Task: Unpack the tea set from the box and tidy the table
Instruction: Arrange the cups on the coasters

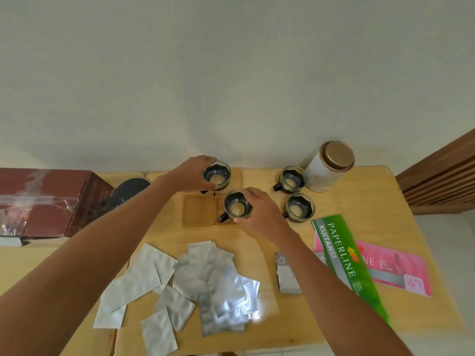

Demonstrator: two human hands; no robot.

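On the wooden table [164,242], the person's left hand [191,176] is wrapped around a glass cup [217,174] at about 12 o'clock, while the right hand [259,211] grips a second glass cup [235,206] set on a wooden coaster [198,210] near the table's middle. Two more cups [291,179] stand apart at 1 o'clock beside a white canister [327,168]; the red box [43,201] lies at 9 o'clock, loose silver packets [205,278] at 6 o'clock, and a green booklet [344,255] at 3 o'clock
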